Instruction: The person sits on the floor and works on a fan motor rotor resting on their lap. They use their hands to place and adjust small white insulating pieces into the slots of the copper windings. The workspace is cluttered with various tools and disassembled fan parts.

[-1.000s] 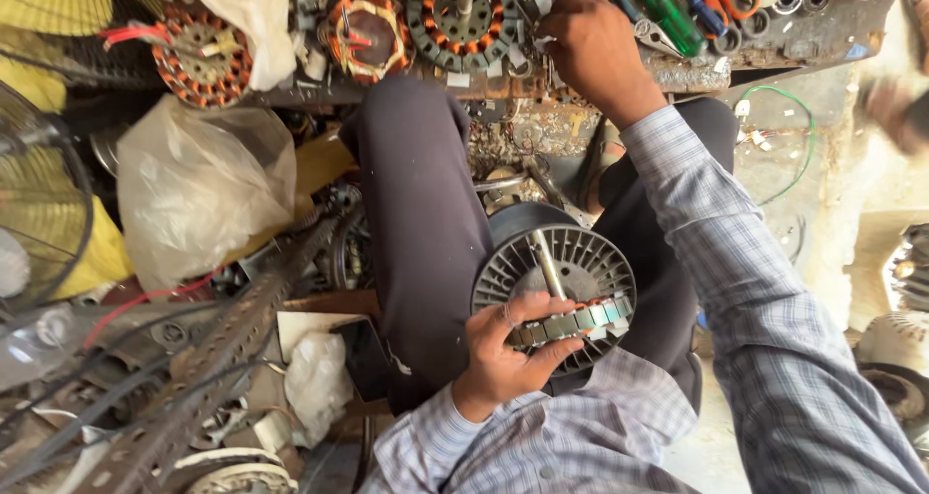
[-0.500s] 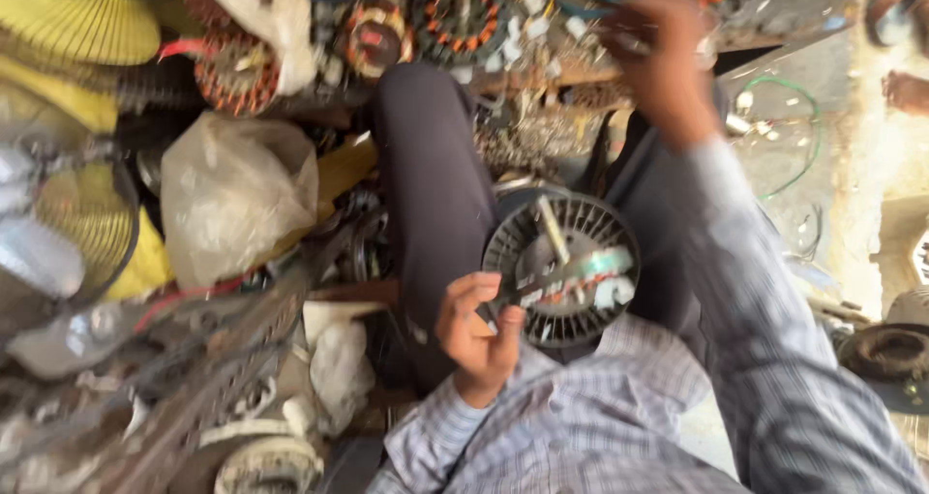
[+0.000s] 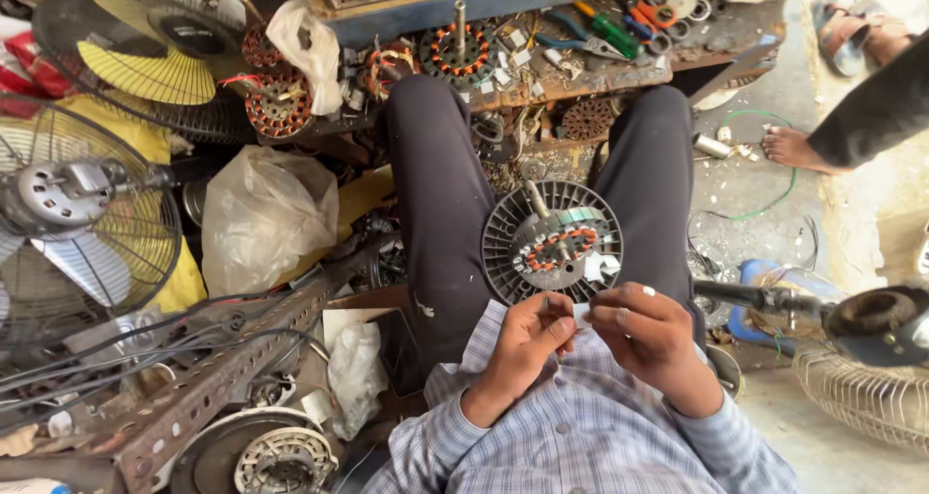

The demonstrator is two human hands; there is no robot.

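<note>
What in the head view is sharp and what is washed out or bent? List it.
Head view: both hands, left hand and right hand, and the fan motor on the lap are sharp, in even daylight; the concrete floor at right is glare-bleached; the fan guard at left bows with wide-angle distortion.

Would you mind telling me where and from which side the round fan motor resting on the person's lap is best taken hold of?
I would take the fan motor by its round ribbed rim, from the near side by the hands. It lies flat between the thighs with its shaft pointing up and away. The copper windings sit exposed at the centre, so a grip on the rim probably spares them. Both hands, left hand and right hand, pinch a small white piece.
</note>
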